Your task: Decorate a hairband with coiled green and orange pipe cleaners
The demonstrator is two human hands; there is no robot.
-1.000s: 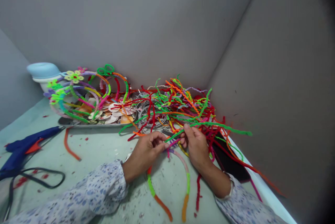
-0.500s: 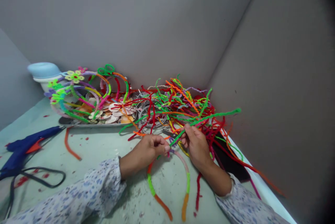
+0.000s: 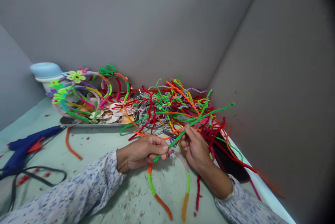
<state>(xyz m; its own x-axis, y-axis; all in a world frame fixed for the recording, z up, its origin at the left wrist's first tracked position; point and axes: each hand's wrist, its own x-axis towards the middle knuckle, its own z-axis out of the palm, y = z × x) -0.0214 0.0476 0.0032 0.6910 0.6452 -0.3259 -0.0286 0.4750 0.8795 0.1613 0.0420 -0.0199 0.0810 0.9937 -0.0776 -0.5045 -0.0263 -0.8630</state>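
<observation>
A green pipe cleaner (image 3: pixel 176 141) stretches between my two hands. My left hand (image 3: pixel 146 150) pinches it near its lower end, with a short tip sticking out past the fingers. Higher up, my right hand (image 3: pixel 194 147) is closed on the same pipe cleaner, whose long end runs up to the right. Below them on the table lies a headband (image 3: pixel 188 178) wrapped in orange, lime, pink and other colours, its top partly hidden by my left hand. Dark-handled pliers or scissors (image 3: pixel 169 134) lie just behind the hands, partly covered.
At the back sprawls a pile of coloured pipe cleaners (image 3: pixel 180 101) beside coiled wire (image 3: pixel 150 117). A metal tray (image 3: pixel 104 124) holds shells and finished-looking headbands (image 3: pixel 78 87). On the left are a blue glue gun (image 3: pixel 31 143), its cord (image 3: pixel 47 182) and a blue-lidded container (image 3: pixel 47 72).
My left hand has shifted slightly left and down along the green pipe cleaner, and its lower tip now shows beyond the fingers. The far end has dropped slightly left.
</observation>
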